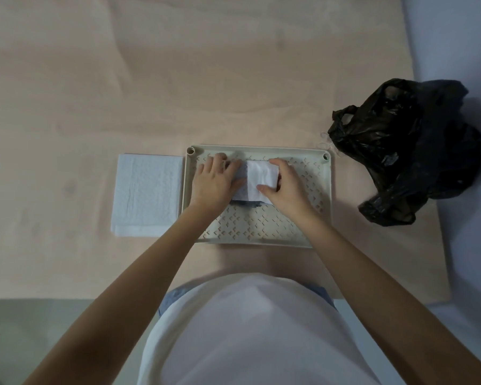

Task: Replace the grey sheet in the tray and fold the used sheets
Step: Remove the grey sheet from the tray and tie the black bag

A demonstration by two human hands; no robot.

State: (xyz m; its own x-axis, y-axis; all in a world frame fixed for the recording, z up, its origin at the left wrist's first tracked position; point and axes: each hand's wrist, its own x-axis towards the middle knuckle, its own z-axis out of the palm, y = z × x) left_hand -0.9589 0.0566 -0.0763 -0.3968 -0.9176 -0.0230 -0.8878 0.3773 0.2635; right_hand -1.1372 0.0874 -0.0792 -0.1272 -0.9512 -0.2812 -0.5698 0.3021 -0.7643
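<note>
A cream perforated tray (261,229) lies on the table in front of me. In its far half sits a small folded sheet (260,177), white on top with grey-blue showing at its left and lower edges. My left hand (214,182) lies flat with its fingers pressing on the sheet's left part. My right hand (285,184) holds the white flap at its right edge, thumb on top and fingers curled round the far corner. A folded white sheet (147,194) lies on the table just left of the tray.
A crumpled black plastic bag (408,151) sits to the right of the tray near the table's right edge. The pale tabletop (178,79) stretches far behind the tray. My body stands against the near edge.
</note>
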